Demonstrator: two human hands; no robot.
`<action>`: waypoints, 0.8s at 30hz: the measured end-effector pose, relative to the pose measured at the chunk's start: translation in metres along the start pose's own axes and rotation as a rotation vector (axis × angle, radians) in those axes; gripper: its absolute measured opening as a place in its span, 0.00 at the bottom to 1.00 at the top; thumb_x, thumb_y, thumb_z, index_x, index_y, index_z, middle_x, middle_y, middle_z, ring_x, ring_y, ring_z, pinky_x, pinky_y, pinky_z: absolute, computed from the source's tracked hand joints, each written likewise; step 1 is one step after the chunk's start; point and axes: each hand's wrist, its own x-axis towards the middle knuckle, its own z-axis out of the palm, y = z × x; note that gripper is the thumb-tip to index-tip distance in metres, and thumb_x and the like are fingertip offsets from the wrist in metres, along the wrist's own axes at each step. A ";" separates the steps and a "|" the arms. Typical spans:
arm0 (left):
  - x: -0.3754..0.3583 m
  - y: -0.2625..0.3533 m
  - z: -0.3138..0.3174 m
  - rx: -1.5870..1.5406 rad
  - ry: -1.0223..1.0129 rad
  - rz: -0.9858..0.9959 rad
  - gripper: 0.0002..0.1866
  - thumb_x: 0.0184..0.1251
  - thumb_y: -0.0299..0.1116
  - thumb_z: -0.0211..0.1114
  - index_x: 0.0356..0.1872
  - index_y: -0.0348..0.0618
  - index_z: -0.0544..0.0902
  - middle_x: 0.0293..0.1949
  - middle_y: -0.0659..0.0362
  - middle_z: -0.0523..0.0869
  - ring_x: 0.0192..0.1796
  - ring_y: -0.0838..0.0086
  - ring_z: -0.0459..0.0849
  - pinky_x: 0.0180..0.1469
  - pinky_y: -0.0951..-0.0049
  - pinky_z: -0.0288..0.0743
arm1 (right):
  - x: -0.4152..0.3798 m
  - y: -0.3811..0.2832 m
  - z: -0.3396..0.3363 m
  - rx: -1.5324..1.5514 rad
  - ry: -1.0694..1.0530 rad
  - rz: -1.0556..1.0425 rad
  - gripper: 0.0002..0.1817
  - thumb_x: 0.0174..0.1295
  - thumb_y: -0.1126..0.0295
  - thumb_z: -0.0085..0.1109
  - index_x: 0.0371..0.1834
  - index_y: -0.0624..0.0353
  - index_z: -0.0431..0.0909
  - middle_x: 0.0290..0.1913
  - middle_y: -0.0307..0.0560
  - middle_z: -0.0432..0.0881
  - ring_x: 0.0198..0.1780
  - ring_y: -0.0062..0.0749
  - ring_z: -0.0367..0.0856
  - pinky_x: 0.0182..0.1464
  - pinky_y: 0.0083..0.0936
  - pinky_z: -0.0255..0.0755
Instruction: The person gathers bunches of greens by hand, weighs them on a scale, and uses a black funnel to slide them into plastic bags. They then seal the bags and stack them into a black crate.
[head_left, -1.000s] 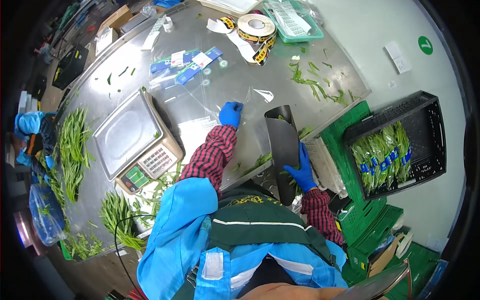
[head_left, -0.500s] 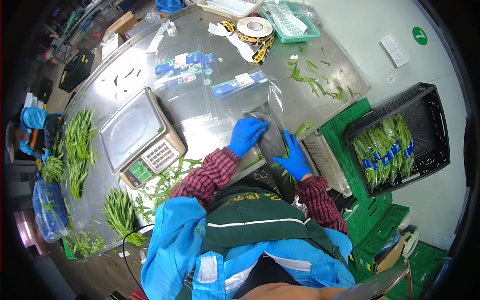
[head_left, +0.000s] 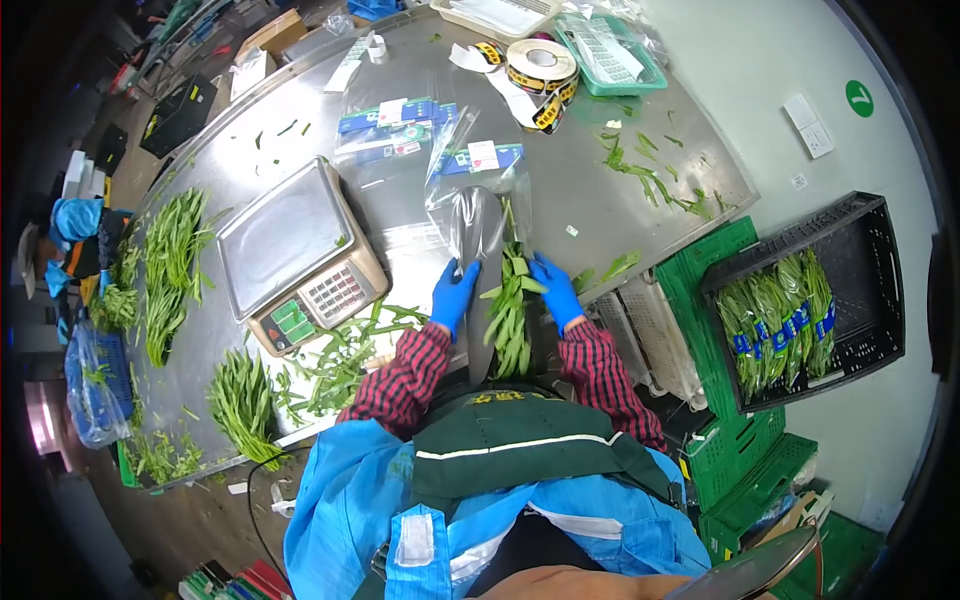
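Note:
A bundle of leafy greens [head_left: 512, 315] lies lengthwise in a grey curved sheet [head_left: 481, 345] in front of me, stems pointing away. The sheet's far end sits inside a clear plastic bag [head_left: 437, 205] with a blue printed band. At the sheet's left side is my left hand [head_left: 454, 297], blue-gloved, with thumb and fingers apart against its edge. My right hand [head_left: 558, 290], also gloved, rests along the right side of the greens, its fingers stretched out and the thumb by the leaves.
A scale [head_left: 300, 255] stands left on the metal table [head_left: 395, 190], near loose leaves and green bunches [head_left: 243, 405]. More printed bags [head_left: 395, 120], a label roll [head_left: 542, 62] and a teal basket [head_left: 655, 76] lie beyond. At right, a black crate [head_left: 880, 330] holds bagged greens.
The greens now lie in the grey sheet between my hands. The bag has come over the sheet's far end. My hands have shifted left and moved apart, one on each side. The view has shifted slightly.

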 end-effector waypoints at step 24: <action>-0.117 0.048 -0.064 0.254 0.125 0.658 0.19 0.60 0.21 0.58 0.53 0.48 0.81 0.29 0.59 0.75 0.34 0.73 0.74 0.41 0.76 0.69 | -0.079 0.015 0.019 -0.612 -0.233 0.108 0.08 0.55 0.66 0.55 0.31 0.58 0.80 0.30 0.56 0.81 0.33 0.51 0.80 0.36 0.37 0.73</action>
